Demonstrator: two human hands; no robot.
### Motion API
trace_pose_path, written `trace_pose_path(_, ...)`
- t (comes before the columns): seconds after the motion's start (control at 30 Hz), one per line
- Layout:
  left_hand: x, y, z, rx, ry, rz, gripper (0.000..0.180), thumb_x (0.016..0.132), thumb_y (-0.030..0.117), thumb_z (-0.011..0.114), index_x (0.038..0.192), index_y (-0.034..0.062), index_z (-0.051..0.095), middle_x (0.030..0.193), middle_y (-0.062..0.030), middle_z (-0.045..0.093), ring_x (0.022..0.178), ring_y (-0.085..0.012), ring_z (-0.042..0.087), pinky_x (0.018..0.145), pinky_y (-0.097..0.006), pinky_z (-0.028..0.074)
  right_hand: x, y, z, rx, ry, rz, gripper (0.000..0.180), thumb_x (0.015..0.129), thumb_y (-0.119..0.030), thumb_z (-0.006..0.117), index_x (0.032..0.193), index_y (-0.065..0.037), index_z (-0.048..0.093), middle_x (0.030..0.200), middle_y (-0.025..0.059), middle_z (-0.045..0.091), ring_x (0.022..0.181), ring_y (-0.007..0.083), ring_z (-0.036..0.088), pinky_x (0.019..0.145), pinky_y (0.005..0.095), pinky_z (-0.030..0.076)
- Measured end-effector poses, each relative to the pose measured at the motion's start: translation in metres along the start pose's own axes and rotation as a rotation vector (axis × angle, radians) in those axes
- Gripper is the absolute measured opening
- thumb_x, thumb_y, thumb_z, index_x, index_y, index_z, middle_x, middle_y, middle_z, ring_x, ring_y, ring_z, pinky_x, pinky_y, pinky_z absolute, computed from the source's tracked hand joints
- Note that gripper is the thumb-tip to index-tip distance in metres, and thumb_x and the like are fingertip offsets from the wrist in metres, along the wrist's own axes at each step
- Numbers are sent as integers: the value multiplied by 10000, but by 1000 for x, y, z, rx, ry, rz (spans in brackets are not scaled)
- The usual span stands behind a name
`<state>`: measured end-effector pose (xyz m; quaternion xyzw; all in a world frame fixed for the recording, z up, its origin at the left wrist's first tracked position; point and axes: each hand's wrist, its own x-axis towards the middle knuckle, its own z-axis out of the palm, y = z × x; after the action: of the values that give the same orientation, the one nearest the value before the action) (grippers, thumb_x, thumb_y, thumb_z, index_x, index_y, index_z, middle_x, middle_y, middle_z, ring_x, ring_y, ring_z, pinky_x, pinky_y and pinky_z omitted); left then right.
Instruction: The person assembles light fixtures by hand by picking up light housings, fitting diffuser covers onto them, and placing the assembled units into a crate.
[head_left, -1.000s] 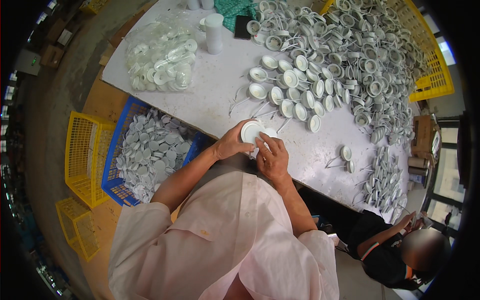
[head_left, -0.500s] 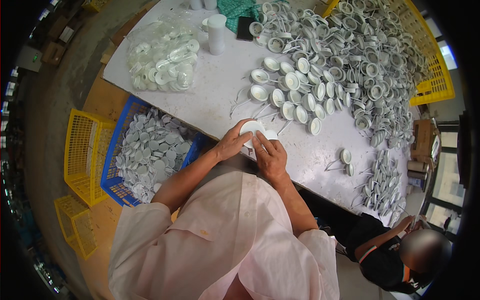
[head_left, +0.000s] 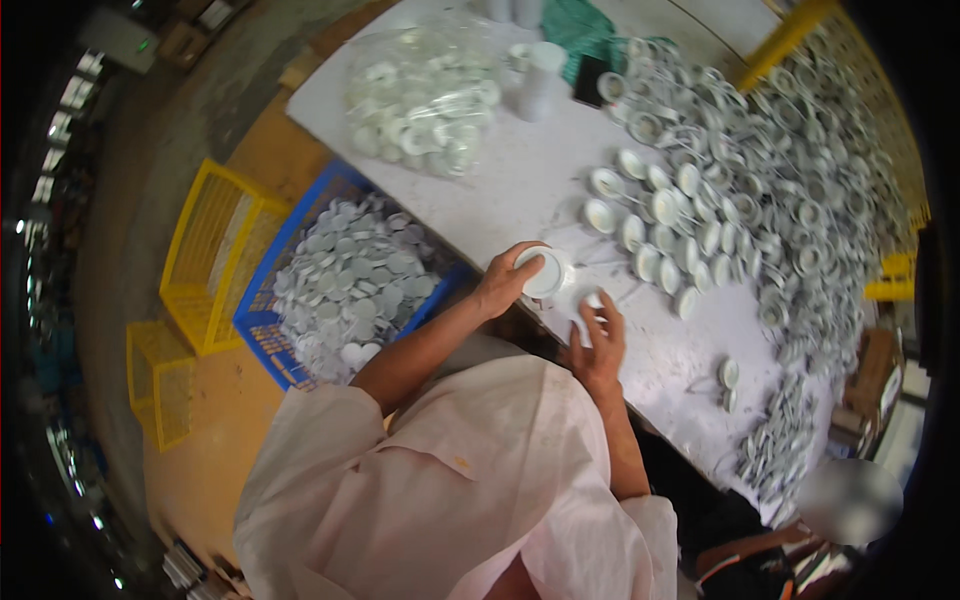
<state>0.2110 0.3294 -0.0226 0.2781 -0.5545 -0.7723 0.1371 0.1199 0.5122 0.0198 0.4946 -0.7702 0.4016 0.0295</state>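
My left hand [head_left: 508, 282] is closed on a white round shallow dish-like part [head_left: 543, 273] with a raised rim, its thumb lying over the edge. To the right, above the table's near edge, my right hand [head_left: 600, 345] has its fingers bent around a blurred white round piece [head_left: 590, 300]; motion smears its outline. Beyond it on the table lie several white round lamp housings [head_left: 663, 207] with wire tails, many with their cupped side up. Left of my left arm, a blue crate [head_left: 262, 325] is filled with loose white discs [head_left: 345, 270].
Grey ring-shaped lamp parts [head_left: 800, 170] heap up at the far right. A clear bag of white parts [head_left: 425, 100], a white stack [head_left: 540, 80], a dark phone [head_left: 591, 82] and green cloth [head_left: 575, 30] lie at the back. Yellow crates [head_left: 205, 265] stand left. A co-worker [head_left: 745, 540] sits lower right.
My hands have moved apart: the left keeps the dish-like part, the right has drawn away to the right and nearer me. The whole view has swung, shifting the table rightward.
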Motion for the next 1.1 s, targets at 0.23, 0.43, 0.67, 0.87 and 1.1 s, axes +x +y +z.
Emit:
trace_pose_path(0.23,-24,-74,-163,-350,413,-166,302,907,191,486,1171,44,489,1010,-108,588,843,-228,624,553,-367,538,-31,25,-2,56,51,210,324,768,84,589,1069,-37,589,1166,185,537,885,264,584,581,257,498)
trace_pose_path(0.43,-33,-141,-303,495,575,-253,250,800,120,591,1014,25,504,954,-144,559,874,-299,591,657,-422,524,-55,26,1,-4,-80,391,213,810,37,569,1010,-27,604,1136,180,549,886,250,599,566,262,499)
trace_pose_path(0.67,-37,-122,-472,1911,323,-308,321,874,316,528,775,26,626,755,-131,607,677,-284,602,652,-436,466,-77,62,15,-3,-46,527,259,779,-43,620,1037,-62,620,1081,150,584,801,240,624,649,308,518)
trace_pose_path(0.87,-25,-150,-421,392,928,-320,247,784,58,530,1023,16,572,816,-78,582,667,-186,563,542,-335,464,-115,124,-23,-278,399,836,105,805,-99,601,864,-31,654,810,142,635,680,243,625,648,326,495)
trace_pose_path(1.1,-45,-178,-255,281,377,-371,265,771,19,580,1035,35,584,784,-51,607,673,-166,603,524,-271,483,-159,213,-115,-562,492,1288,308,749,-281,625,957,-55,648,882,145,658,837,299,628,766,386,483)
